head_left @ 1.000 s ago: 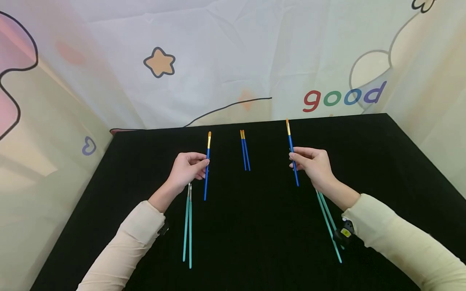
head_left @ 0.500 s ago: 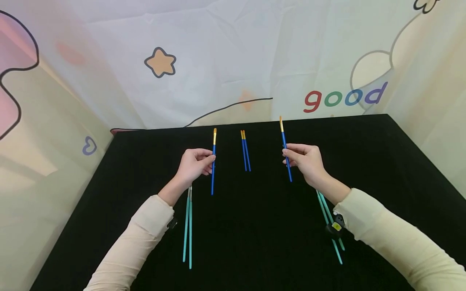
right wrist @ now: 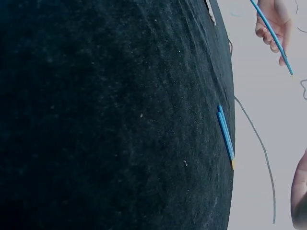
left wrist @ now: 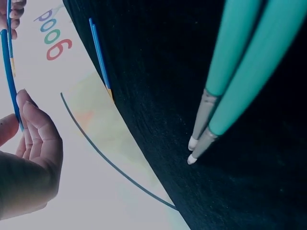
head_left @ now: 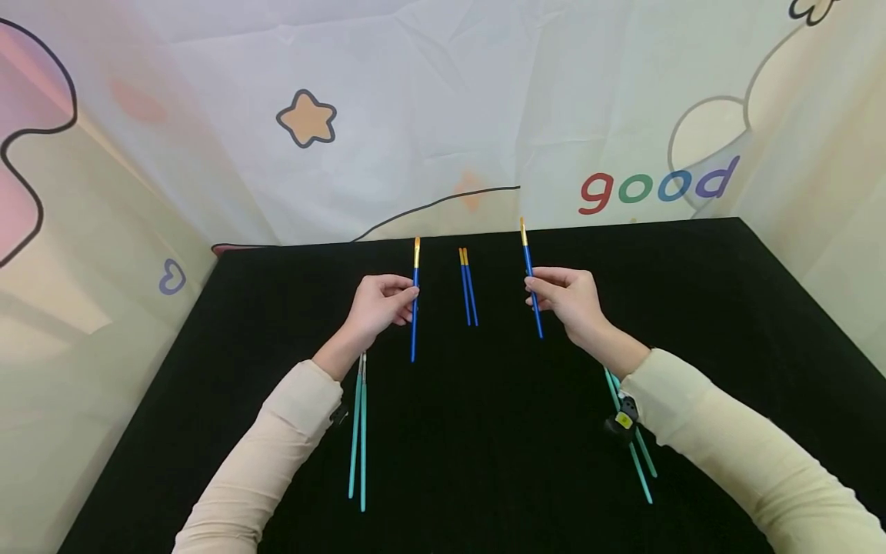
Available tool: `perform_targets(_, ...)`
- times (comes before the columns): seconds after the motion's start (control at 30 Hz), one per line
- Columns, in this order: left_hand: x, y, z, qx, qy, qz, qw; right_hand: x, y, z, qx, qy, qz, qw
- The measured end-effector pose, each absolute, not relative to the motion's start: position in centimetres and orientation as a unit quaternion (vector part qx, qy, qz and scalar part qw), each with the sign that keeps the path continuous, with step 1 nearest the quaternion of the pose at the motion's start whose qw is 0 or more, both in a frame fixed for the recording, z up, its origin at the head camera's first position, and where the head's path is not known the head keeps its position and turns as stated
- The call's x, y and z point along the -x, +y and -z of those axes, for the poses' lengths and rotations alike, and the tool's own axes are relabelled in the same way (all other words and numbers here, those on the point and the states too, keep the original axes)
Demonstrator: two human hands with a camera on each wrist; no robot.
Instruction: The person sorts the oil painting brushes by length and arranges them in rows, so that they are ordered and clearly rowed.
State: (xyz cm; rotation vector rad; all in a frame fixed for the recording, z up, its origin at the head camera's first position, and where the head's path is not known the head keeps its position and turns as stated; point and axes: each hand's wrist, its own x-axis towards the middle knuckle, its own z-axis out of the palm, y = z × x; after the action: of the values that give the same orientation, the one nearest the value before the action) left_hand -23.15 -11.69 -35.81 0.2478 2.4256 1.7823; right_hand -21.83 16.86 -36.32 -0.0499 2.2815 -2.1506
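Note:
My left hand (head_left: pixel 381 308) pinches a blue paintbrush (head_left: pixel 414 323) between thumb and fingers, its gold ferrule and orange bristles pointing up. To the right, another blue paintbrush (head_left: pixel 534 308) is pinched the same way by my right hand (head_left: pixel 569 304), leaning slightly left at its top. Both brushes are raised above the black table. Between the hands, two blue paintbrushes (head_left: pixel 469 296) lie side by side on the cloth, bristles away from me. In the left wrist view, the left hand (left wrist: pixel 41 139) holds its brush (left wrist: pixel 10 81) at the left edge.
Two teal paintbrushes (head_left: pixel 363 438) lie below my left hand, their pale tips partly behind the wrist. Another teal pair (head_left: pixel 642 465) lies under my right forearm, partly hidden. The black tablecloth (head_left: pixel 484 446) ends at a printed curtain (head_left: pixel 429 92) behind.
Both hands have moved inward and slightly away from me, bringing their blue paintbrushes closer to each other and to the pair lying between them. The brushes on the table stay put.

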Motion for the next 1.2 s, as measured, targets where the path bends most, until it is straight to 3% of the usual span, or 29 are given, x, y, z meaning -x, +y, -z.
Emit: perform_targets(1.2, 27.1, -9.0, 36.1, -0.046, 0.794, -0.602, 0.069, 25.6, 14.5, 36.3, -0.010, 0.754, 0.657, 0.004)
